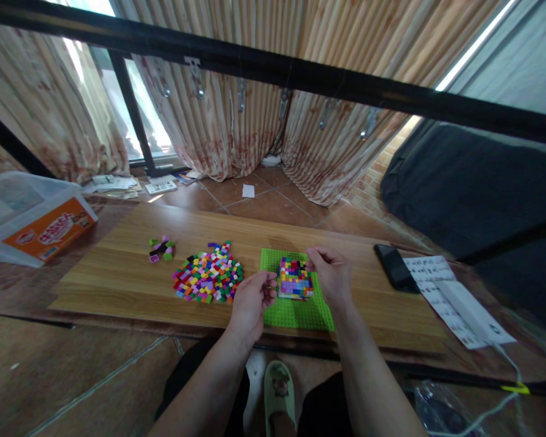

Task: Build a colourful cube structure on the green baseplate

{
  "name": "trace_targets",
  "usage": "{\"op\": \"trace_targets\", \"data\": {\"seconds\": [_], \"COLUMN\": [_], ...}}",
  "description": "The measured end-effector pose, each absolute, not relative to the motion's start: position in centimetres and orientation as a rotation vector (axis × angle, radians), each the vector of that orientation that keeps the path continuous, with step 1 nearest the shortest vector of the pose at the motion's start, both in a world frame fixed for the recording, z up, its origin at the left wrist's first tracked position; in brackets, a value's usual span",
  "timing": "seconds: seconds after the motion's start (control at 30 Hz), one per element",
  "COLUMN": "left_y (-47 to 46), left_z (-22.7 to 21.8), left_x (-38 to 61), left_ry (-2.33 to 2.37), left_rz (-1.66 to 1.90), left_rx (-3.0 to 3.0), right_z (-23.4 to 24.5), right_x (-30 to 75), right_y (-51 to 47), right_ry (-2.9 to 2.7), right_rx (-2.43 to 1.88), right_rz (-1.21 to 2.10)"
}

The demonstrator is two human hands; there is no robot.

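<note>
A block structure (295,280) built of many small coloured bricks stands on a green studded baseplate (295,315). My left hand (253,298) is at the structure's left side, fingers curled and pressed together; what they hold, if anything, is too small to name. At the structure's upper right corner, my right hand (331,270) has thumb and forefinger pinched together. Whether a brick sits in that pinch is hidden. Left of my left hand lies a pile of loose coloured bricks (209,273). A smaller cluster of pink, green and black bricks (162,249) is farther left.
The wooden board (118,273) carries all of this. A black phone (395,267) and a printed sheet (430,267) with a white device (468,312) and cable lie at right. A clear plastic bin (36,212) stands at left. A black metal bar (273,64) crosses above.
</note>
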State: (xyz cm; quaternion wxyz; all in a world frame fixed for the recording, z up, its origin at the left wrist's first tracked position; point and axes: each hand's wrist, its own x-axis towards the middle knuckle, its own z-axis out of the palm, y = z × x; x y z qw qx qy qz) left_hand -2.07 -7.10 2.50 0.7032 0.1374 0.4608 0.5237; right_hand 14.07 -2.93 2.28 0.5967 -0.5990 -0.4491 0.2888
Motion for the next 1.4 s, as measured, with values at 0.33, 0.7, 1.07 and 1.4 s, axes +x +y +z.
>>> {"op": "trace_targets", "data": {"seconds": [0.33,0.7,1.07,1.4], "left_y": [-7.1,-7.2,-7.2,-7.2], "left_z": [2.5,2.5,2.6,2.5], "left_x": [-2.0,-2.0,-2.0,-2.0], "left_ry": [1.037,1.031,1.036,1.021], "left_rz": [1.154,1.149,1.147,1.151], "left_rx": [0.312,0.312,0.307,0.315], "right_z": [1.6,0.7,1.2,1.0], "right_x": [15.1,15.6,14.7,14.7], "right_y": [-2.6,-2.4,-2.6,-2.1], "right_ry": [-1.346,-1.411,-1.635,-1.801], "right_rx": [-1.513,-1.444,-1.517,-1.507], "right_rz": [0.5,0.542,0.419,0.276]}}
